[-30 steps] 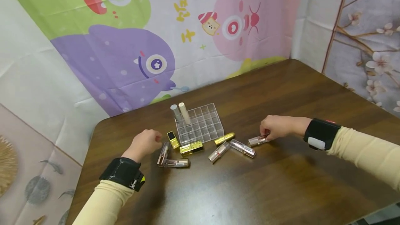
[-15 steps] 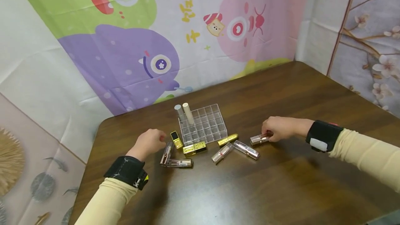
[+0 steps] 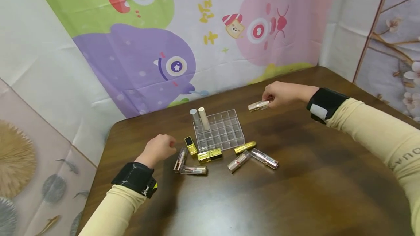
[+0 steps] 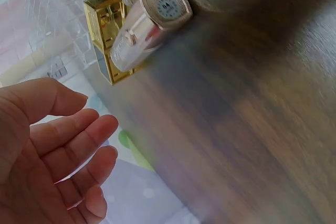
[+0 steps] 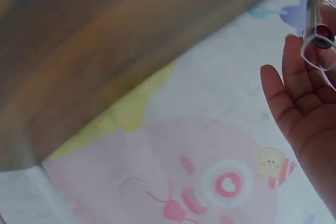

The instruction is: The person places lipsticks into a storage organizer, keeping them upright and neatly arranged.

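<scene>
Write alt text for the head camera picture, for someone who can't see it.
A person's right hand holds a clear lipstick tube above a dark wooden table, beside a clear organizer. The left hand rests near scattered lipsticks.

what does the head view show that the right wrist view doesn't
Only the head view shows the clear organizer with two tubes upright in it, the lipsticks lying on the table, and the left hand holding nothing. Only the right wrist view shows the held lipstick's red end close up. Both show the right hand holding a clear lipstick above the table.

Nine lipsticks (image 3: 264, 158), one organizer (image 3: 221, 135)
</scene>
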Demonstrator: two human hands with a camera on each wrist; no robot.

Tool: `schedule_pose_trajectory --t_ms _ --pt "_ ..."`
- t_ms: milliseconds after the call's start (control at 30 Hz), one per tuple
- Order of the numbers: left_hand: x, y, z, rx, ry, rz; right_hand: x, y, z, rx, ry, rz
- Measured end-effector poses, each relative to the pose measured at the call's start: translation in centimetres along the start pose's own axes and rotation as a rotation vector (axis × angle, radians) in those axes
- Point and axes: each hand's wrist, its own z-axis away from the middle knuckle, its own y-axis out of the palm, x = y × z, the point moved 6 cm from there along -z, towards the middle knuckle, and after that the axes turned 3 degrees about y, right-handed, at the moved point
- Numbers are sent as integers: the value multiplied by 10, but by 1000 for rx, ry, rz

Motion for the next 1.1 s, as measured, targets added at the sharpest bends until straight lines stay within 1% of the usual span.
schedule_pose_trajectory --t_ms 100,200,333,467,633,733,833,900,1100 --pt "3 0 2 -9 -8 -1 3 -10 -15 -2 14 7" --pt "7 -1 4 -18 -18 -1 9 -16 -32 -4 25 -8" --pt "10 -1 5 -19 -27 1 20 -20 -53 -1 20 -28" --pt "9 0 3 -22 -14 1 32 -19 -69 -13 0 1" --pt "6 1 2 -24 1 -2 48 -14 -85 -30 -25 33" --pt "6 2 1 -18 -8 -5 60 -8 -99 -16 -63 58" --pt "5 4 0 -10 -18 -5 72 -1 -111 7 -90 54" --pt "4 5 0 -7 -18 -4 78 4 -118 9 -107 33" --pt "6 5 2 -7 -21 4 93 21 -133 31 -116 -53"
